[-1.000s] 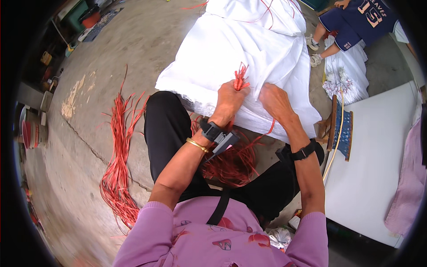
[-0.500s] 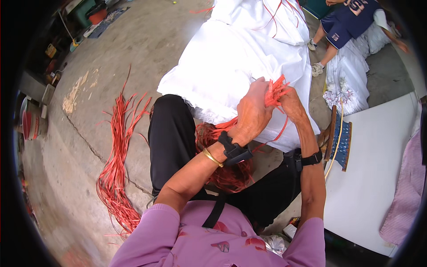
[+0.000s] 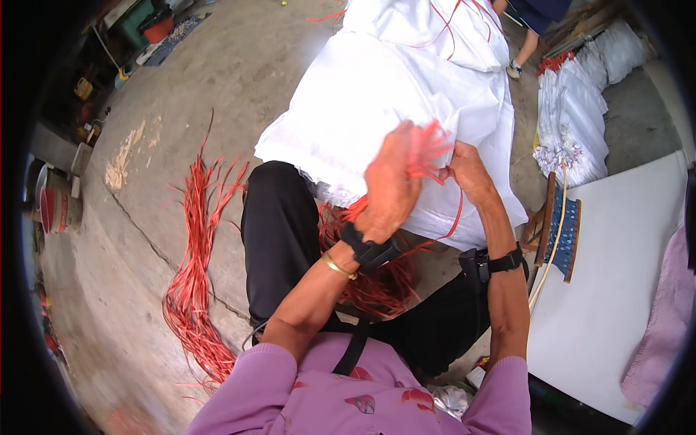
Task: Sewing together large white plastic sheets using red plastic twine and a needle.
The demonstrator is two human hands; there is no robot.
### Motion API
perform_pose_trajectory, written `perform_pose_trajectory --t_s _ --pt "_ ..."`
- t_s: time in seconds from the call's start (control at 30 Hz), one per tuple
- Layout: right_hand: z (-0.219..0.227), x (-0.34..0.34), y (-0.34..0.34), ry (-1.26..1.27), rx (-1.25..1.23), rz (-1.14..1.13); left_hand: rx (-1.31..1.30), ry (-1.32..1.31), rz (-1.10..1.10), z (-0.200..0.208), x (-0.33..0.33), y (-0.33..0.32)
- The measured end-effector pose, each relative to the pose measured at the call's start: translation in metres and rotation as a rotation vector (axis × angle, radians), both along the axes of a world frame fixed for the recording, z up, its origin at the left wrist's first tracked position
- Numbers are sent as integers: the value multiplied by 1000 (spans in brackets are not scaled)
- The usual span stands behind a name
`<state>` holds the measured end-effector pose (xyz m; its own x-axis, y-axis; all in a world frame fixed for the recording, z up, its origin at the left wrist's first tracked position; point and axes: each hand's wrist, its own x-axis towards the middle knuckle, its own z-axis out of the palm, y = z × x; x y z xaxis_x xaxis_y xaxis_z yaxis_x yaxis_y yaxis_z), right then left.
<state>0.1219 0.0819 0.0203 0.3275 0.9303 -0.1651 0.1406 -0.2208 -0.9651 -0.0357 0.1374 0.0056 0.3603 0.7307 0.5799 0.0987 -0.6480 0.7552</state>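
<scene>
A bundle of red plastic strips (image 3: 429, 151) is gripped in my left hand (image 3: 391, 190), its upper ends fanning out, blurred by motion. The lower part of the bundle passes under that wrist toward a loose red tangle (image 3: 380, 290) between my knees. Close by on the right, my right hand (image 3: 473, 174) is closed, fingertips pinching at a red strip; one strand loops down below it. Both hands are above a large white woven sack or sheet (image 3: 348, 109) spread before my knees, its left edge frayed. Part of the tangle is hidden by my left forearm.
A long heap of red strips (image 3: 194, 275) lies on the concrete floor to the left. On the right stand a white board (image 3: 594, 290) and a small wood-framed blue seat (image 3: 562, 228). Tied white sacks (image 3: 576, 116) and a person's leg (image 3: 528, 47) are beyond.
My left hand has moved slightly left with the strip bundle, away from my right hand, which now pinches a strip beside it. The other person has shifted mostly out of view at upper right.
</scene>
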Motion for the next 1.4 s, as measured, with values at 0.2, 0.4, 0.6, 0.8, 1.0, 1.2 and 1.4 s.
perform_pose_trajectory --t_s 0.2,0.4,0.6,0.8,1.0,1.2,1.4 --pt "4 3 5 -25 -35 2 -575 -249 17 23 -23 41" --pt "6 -2 8 -486 -71 51 -358 106 67 13 -9 54" --pt "2 -7 16 -849 157 55 -235 28 -45 9 10 43" --pt "10 -13 23 -151 -207 -159 -329 95 -152 11 21 40" --pt "1 -12 39 -266 -120 -233 -870 -285 -461 25 -2 34" --pt "27 -22 43 -294 -11 -234 -761 -401 -252 11 -3 23" --pt "38 -9 52 -485 -182 -147 -440 -48 -200 10 13 26"
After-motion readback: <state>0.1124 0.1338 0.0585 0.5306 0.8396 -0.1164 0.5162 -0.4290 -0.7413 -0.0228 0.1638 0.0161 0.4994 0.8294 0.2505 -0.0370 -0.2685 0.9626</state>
